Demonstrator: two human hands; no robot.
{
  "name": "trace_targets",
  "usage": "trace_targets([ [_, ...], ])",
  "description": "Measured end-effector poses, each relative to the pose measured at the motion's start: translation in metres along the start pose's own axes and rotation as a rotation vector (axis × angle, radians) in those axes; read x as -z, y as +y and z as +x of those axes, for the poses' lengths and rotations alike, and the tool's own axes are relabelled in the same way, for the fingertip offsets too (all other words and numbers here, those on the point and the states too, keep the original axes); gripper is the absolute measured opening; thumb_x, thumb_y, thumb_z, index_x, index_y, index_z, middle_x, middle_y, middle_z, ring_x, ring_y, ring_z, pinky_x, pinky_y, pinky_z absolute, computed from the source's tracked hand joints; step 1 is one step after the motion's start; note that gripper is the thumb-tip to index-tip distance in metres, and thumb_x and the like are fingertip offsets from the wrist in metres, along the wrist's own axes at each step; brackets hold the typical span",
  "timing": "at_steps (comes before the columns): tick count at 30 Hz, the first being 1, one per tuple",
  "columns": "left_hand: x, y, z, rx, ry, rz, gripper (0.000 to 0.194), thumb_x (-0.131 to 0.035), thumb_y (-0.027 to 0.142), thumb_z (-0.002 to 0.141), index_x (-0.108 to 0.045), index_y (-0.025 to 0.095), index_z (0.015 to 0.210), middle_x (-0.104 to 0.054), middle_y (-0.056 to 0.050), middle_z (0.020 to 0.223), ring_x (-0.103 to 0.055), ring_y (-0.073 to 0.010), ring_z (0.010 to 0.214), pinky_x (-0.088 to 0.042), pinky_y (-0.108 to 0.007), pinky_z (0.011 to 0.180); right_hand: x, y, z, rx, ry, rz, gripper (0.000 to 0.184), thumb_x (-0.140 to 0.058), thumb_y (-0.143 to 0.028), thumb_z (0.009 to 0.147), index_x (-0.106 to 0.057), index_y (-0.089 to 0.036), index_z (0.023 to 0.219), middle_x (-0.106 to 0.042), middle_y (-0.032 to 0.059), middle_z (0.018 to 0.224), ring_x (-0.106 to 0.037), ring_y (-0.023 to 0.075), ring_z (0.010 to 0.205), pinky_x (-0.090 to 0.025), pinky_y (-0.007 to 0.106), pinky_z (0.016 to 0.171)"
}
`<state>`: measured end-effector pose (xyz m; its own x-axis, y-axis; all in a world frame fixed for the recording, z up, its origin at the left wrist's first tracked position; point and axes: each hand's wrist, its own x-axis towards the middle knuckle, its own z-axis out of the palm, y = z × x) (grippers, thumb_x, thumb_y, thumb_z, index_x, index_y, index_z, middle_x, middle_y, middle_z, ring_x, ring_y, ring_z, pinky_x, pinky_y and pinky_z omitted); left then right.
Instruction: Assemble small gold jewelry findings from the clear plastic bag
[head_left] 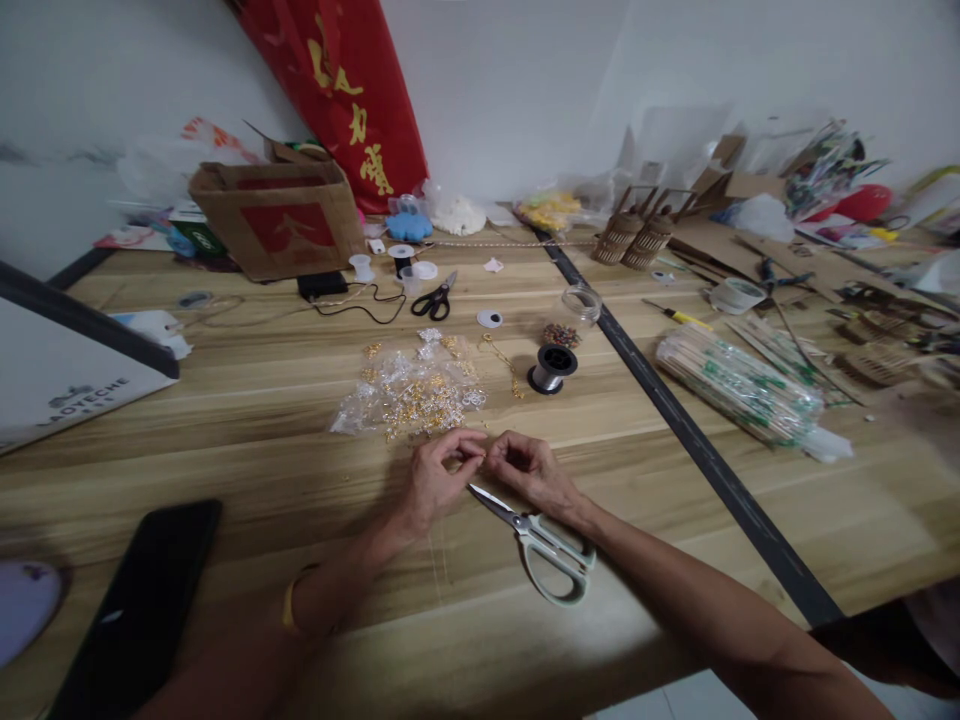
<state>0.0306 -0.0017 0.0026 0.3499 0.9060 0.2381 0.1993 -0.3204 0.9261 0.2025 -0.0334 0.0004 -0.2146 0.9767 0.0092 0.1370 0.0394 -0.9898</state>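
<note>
Your left hand (pixel 442 478) and right hand (pixel 531 470) pinch what seems a tiny gold piece (pixel 484 456) between them, each grip closed to its fingertips. Slack pressure could lose it among the trinkets (pixel 429 402) at eleven o'clock; shifting right could nudge the scissors (pixel 519 523) at five.

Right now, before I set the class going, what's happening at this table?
A person's left hand and right hand nearly meet, seemingly pinching something too small to make out. Pale-handled scissors lie just nearer the person. Beyond the hands is a pile of gold and silver-coloured pieces with clear bags; a spool of silvery strand stands to its right.
</note>
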Motion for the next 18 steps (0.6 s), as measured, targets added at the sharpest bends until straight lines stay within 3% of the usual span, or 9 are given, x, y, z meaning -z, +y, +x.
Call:
trace_targets([
  [11, -0.0006, 0.0014, -0.0031, -0.061, -0.019, 0.099, 0.023, -0.060, 0.004, 0.073, -0.069, 0.018, 0.089, -0.075, -0.002, 0.084, -0.070, -0.0135, 0.071, -0.057, -0.022, 0.069, 0.0008, 0.0032, 0.0009, -0.011, -0.001, 0.010, 0.033, -0.065, -0.048, 0.080, -0.060, -0.015, 0.079, -0.053, -0.0016, 0.067, -0.045, 0.0102, 0.061, -0.035, 0.022, 0.057],
  [18, 0.0012, 0.0041, -0.0025, -0.085, -0.030, 0.169, 0.015, -0.062, 0.008, 0.074, -0.070, 0.018, 0.081, -0.075, -0.002, 0.078, -0.069, -0.0145, 0.069, -0.057, -0.023, 0.068, 0.0011, 0.0052, 0.0017, -0.001, 0.023, -0.013, 0.033, -0.064, -0.048, 0.081, -0.060, -0.016, 0.078, -0.052, -0.0020, 0.065, -0.045, 0.0102, 0.060, -0.035, 0.022, 0.056],
])
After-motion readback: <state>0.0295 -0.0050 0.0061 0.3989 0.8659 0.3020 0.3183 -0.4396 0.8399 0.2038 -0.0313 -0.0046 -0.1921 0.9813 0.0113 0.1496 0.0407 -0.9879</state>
